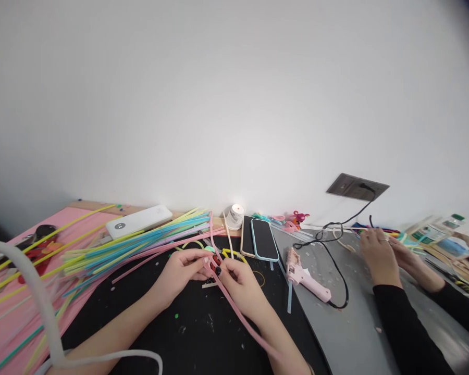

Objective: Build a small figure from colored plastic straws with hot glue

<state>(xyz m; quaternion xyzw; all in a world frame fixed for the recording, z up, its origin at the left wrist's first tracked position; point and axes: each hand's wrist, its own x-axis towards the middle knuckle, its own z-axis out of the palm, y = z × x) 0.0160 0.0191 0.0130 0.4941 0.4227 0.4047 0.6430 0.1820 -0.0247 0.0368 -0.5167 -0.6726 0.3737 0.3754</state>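
Note:
My left hand (185, 268) is closed, thumb and fingers pinching a pink pipe cleaner (238, 312). One end of the strand rises toward the wall; the other trails down across my right forearm. Close by on the right, my right hand (240, 284) is also closed at the same spot on the strand. A small red and black piece (218, 270) shows between the fingertips, partly hidden, so its kind is unclear. Behind my hands lies a yellow-handled tool (234, 254), mostly covered.
Bundled coloured pipe cleaners (133, 247) and a white power bank (139, 222) lie left. Behind are a paper cup (235, 216) and two phones (264, 239). A pink glue gun (307, 278) with a black cord lies right, beside a co-worker's hands (381, 255).

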